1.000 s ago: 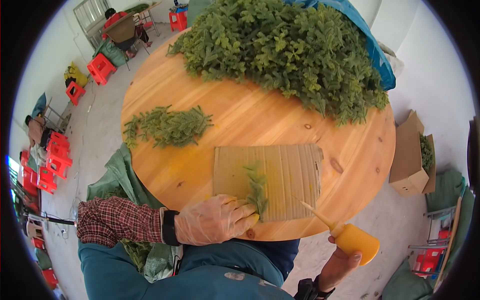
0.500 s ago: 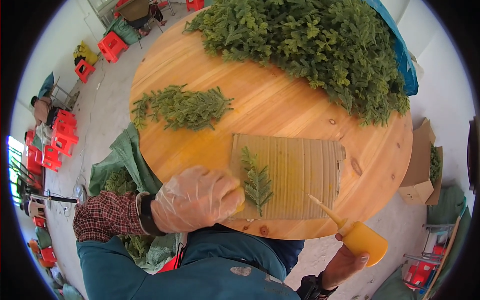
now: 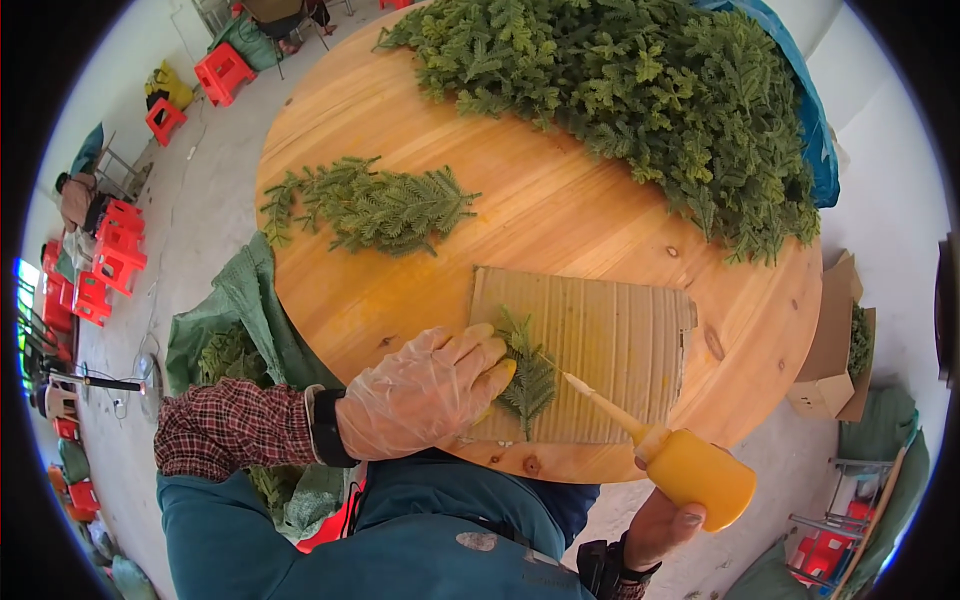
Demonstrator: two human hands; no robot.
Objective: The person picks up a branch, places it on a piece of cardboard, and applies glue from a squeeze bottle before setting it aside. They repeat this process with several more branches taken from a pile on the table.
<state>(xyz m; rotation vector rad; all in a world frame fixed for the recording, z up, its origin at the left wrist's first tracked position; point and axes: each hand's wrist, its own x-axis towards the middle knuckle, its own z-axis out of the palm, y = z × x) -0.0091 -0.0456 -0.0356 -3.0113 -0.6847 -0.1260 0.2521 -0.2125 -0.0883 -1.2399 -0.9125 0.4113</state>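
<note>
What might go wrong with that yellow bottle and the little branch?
The yellow bottle in the right hand tilts its thin nozzle toward the green sprig, so a squeeze might drip something on the cardboard. The left hand is close by, so the nozzle might poke its thin, clear glove. The cardboard also lies near the table's edge, so a bump might make it slide.

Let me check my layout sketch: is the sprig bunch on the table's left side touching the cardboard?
Apart. The head view shows bare wood of the table between the sprig bunch and the cardboard.
</note>
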